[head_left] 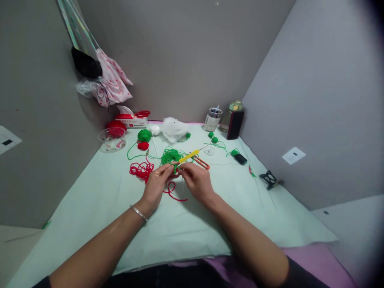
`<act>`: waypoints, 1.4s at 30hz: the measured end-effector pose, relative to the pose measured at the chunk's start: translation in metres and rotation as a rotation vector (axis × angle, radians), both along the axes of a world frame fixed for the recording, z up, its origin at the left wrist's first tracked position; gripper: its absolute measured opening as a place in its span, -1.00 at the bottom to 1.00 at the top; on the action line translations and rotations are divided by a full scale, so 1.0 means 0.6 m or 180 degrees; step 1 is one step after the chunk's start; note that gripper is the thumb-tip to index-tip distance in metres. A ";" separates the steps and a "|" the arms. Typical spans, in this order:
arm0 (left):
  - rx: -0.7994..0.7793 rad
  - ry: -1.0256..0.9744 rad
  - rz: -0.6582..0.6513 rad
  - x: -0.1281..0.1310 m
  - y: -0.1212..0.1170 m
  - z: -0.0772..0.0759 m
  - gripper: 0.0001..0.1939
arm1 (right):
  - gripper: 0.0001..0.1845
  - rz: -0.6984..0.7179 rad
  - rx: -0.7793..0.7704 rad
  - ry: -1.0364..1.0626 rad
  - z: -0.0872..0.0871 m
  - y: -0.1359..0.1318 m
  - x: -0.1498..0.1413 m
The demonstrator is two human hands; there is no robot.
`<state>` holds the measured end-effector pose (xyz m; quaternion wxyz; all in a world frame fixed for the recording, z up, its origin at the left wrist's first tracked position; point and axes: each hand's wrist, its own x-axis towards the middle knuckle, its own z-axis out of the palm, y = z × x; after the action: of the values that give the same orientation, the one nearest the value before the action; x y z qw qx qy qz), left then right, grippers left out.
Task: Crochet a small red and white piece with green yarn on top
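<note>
Between my hands is a small green crochet piece (176, 169) with a little red at its edge, partly hidden by my fingers. My left hand (156, 184) pinches its left side. On the other side, the closed fingertips of my right hand (198, 181) meet the same piece. A yellow-handled crochet hook (189, 156) slants just above the fingertips, its metal tip pointing up and right; which fingers support it, I cannot tell. Loose green yarn (171, 155) lies behind the hands. Tangled red yarn (141, 171) is at the left, and a red strand curls below.
Orange snips (201, 162) lie behind my right hand. Farther back are a green yarn ball (144, 136), white stuffing (174, 129), a tissue box (132, 121), a plastic tub (112, 141), a can (213, 119) and a bottle (235, 120). A black clip (271, 180) sits right.
</note>
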<state>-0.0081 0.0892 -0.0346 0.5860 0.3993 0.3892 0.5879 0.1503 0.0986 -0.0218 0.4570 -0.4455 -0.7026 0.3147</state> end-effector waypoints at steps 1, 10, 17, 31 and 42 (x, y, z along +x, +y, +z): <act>-0.0105 -0.0141 -0.0065 0.000 0.000 -0.001 -0.65 | -0.86 -0.0026 0.0082 -0.0095 0.001 -0.003 -0.001; -0.0721 -0.1069 -0.0637 -0.010 0.001 0.021 -0.91 | -0.84 0.0064 -0.0025 0.0072 0.004 0.008 0.005; -0.0818 -0.1299 -0.0615 -0.010 0.004 0.018 -0.95 | -0.69 0.0576 -0.0739 0.0636 0.004 0.019 0.011; -0.0637 -0.0909 -0.0564 -0.010 0.005 0.021 -0.82 | -0.74 0.0473 -0.0864 0.0722 0.019 0.016 0.018; -0.0649 -0.0576 -0.0807 -0.046 0.021 0.023 -0.74 | -0.80 -0.0739 -0.0512 -0.1224 0.008 0.068 0.090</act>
<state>-0.0357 0.1021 -0.0211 0.7254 0.3292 0.3390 0.5005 0.2044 0.1394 -0.0173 0.3110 -0.6099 -0.6935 0.2244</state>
